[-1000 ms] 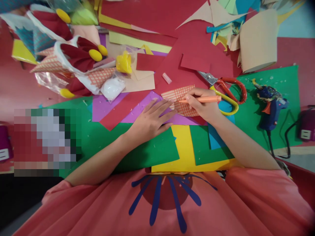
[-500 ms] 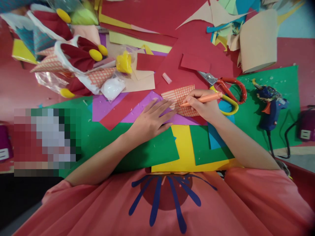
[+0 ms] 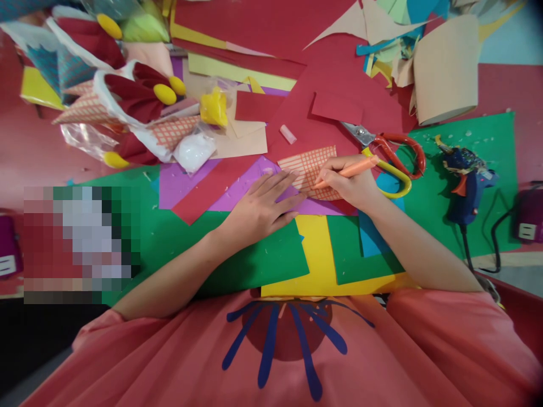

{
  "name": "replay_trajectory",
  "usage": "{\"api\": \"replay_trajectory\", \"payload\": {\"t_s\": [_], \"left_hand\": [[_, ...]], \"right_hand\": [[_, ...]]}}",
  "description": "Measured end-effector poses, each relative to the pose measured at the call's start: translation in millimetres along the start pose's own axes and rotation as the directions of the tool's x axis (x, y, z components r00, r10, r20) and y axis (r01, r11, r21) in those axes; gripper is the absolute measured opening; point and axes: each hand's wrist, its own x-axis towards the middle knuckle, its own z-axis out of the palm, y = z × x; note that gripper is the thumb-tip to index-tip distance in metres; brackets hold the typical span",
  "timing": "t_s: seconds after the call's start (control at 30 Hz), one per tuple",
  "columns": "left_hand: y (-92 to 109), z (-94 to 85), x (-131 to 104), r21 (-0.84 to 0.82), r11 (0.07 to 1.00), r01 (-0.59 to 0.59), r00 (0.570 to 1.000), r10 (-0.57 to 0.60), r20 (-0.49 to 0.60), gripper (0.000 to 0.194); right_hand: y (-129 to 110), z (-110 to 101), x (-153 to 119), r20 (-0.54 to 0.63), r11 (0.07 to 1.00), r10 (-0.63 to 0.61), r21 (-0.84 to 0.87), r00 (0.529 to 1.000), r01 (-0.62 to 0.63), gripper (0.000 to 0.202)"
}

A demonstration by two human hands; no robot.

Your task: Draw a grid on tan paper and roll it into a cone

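Observation:
An orange marker (image 3: 358,168) slants in the grip of my right hand (image 3: 348,180), its tip down on a cream paper piece (image 3: 313,165). Orange crossing lines cover most of that piece, and some of its left part has lines in one direction only. My left hand (image 3: 268,204) lies flat with fingers stretched, fingertips on the piece's left edge. A small pale pink cap (image 3: 288,134) lies just beyond the piece. Scissors (image 3: 382,148) with red and yellow handles rest right behind my right hand, blades partly under red paper.
A blue glue gun (image 3: 465,186) with a cord lies at right on green sheet (image 3: 496,152). Paper cones (image 3: 127,96) with white trim and yellow ovals fill the upper left. A beige paper cylinder (image 3: 445,70) stands upper right among scraps. Bags with yellow (image 3: 214,107) and white (image 3: 195,150) contents lie nearby.
The marker's tip has shifted slightly right and down over the paper, and its back end has tilted a little. My left hand stays in place.

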Motion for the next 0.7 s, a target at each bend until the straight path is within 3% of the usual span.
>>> {"api": "replay_trajectory", "payload": {"t_s": [0.13,0.3,0.57,0.7], "left_hand": [[-0.6,0.5,-0.2,-0.018,1.000,0.009,1.000,-0.009,0.017,0.039],[-0.1,0.3,-0.2,-0.026,0.999,0.018,1.000,-0.018,0.021,0.038],[-0.8,1.1,0.0,-0.006,1.000,-0.018,1.000,0.018,-0.014,0.039],[-0.6,1.1,-0.3,-0.009,1.000,-0.003,1.000,0.003,0.003,0.038]], "right_hand": [[-0.1,0.3,-0.4,-0.014,0.999,0.048,0.020,0.999,-0.048,0.021],[-0.4,1.9,-0.7,-0.035,1.000,0.023,0.007,0.999,-0.023,0.022],[-1.6,0.1,-1.5,0.039,1.000,0.024,-0.006,0.999,-0.024,0.024],[-0.4,-0.8,-2.5,0.022,1.000,0.016,-0.013,1.000,-0.016,0.024]]}}
